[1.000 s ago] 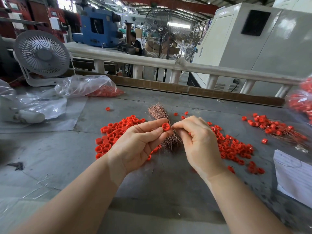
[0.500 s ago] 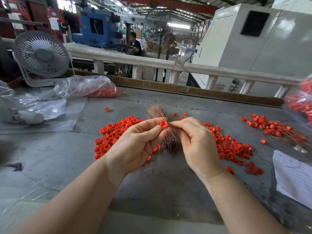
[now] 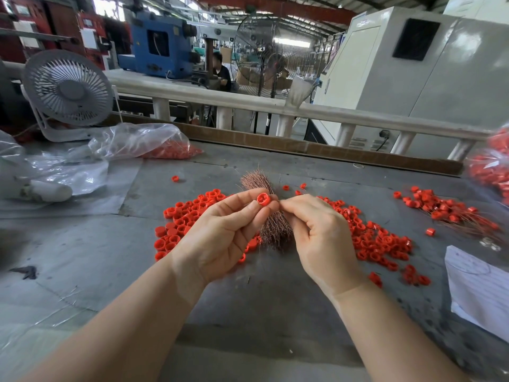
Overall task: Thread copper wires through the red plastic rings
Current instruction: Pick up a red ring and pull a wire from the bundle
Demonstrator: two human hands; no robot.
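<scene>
Factory hall behind a white railing [image 3: 316, 113], dim and cluttered past it; grey table [image 3: 82, 249] in front with bare room near its close edge, white sheet of paper [image 3: 479, 293] cut off at right. Loose red rings [image 3: 380, 241] spread either side of a copper wire bundle [image 3: 272, 230], partly hidden behind both hands. Left hand [image 3: 220, 238] pinching one red ring [image 3: 263, 199], right hand [image 3: 322, 238] fingertips pinched just beside it, any wire there too fine to make out.
</scene>
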